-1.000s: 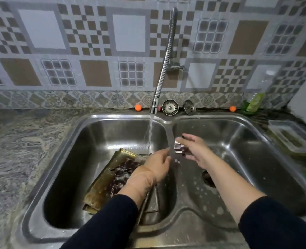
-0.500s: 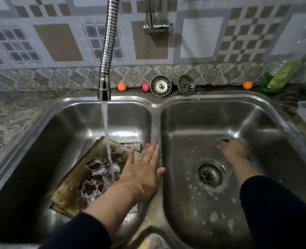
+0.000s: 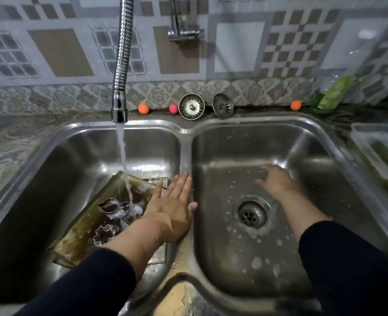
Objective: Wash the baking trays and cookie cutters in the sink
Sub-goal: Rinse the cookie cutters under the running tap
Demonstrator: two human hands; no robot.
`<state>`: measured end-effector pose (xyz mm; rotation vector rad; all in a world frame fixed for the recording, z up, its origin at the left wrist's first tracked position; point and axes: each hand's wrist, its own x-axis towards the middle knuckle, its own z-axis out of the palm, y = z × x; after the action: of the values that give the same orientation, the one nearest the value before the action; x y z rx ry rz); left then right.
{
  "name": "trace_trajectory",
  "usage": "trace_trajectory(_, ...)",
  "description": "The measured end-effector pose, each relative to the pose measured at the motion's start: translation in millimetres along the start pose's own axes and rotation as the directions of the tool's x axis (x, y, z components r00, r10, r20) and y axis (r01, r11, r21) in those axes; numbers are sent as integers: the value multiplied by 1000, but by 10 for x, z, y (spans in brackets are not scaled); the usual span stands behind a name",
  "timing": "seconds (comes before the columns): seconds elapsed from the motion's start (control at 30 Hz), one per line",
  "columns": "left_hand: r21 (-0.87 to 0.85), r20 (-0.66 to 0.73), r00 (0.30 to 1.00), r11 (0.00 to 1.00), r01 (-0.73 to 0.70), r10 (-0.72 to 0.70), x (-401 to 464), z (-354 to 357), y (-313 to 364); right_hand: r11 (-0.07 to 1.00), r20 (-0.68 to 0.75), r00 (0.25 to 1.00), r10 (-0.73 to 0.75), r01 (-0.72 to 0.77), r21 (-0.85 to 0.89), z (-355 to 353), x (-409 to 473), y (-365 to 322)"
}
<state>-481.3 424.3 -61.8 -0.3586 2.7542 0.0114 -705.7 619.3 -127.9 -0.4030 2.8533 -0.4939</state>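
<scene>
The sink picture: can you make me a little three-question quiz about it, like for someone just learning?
1. True or false: water from the faucet lands on the baking tray.
2. Which basin holds the cookie cutters: A left, B right?
3. Fill in: the left hand lies flat, its fingers ____.

Key: 1 true. 2 A. 3 straight.

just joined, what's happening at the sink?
A person is washing up at a double sink. The tap runs onto a dirty baking tray in the left basin, with cookie cutters lying on it. The left hand is flat and open over the tray's right end, by the divider. The right hand is low in the right basin past the drain; it is too blurred to tell whether it holds anything.
</scene>
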Motion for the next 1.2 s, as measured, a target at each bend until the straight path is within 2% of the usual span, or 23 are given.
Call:
trace_trajectory(0.2, -89, -24, 998, 994, -60, 58, -8, -30, -74, 978, 24, 984, -174, 170, 117, -266, -633, -781)
trace_trajectory(0.37, -303, -127, 984, 939, -162, 128, -223, 15, -381, 904, 50, 904, -425, 422, 69, -385, -1249, -1533)
trace_trajectory(0.5, -389, 24, 1000, 921, 4, 6, -488, 313, -879, 833, 121, 825, -552, 544, 99, -130, -1693, -1985)
trace_trajectory(0.63, -349, 168, 973, 913, 209, -158, -675, 623, -1282, 828, 356, 764, -538, 557, 57, 415, -1907, -2275)
trace_trajectory(0.73, -331, 220, 965, 920, 210, -142, -730, 730, -1413, 833, 457, 746, -484, 554, -21, 782, -1890, -2420)
trace_trajectory(0.87, -334, 218, 969, 924, 185, -115, -662, 866, -1510, 801, 463, 768, -443, 571, -181, 1045, -1843, -2573)
trace_trajectory(0.97, -351, 199, 974, 920, 172, -106, -666, 880, -1525, 784, 361, 807, -468, 567, -253, 1176, -1797, -2607)
trace_trajectory(1.03, -388, 150, 981, 906, 170, -119, -689, 837, -1498, 877, 292, 865, -409, 460, -135, 1191, -1766, -2624)
trace_trajectory(1.1, -495, 83, 982, 849, 186, -167, -674, 778, -1452, 949, 243, 919, -312, 290, 124, 1099, -1751, -2633)
trace_trajectory(1.13, -586, 54, 979, 787, 191, -197, -657, 733, -1431, 945, 220, 940, -261, 202, 258, 1039, -1750, -2634)
trace_trajectory(1.2, -767, 62, 976, 616, 182, -211, -616, 604, -1338, 867, 214, 957, -193, 64, 494, 911, -1777, -2603)
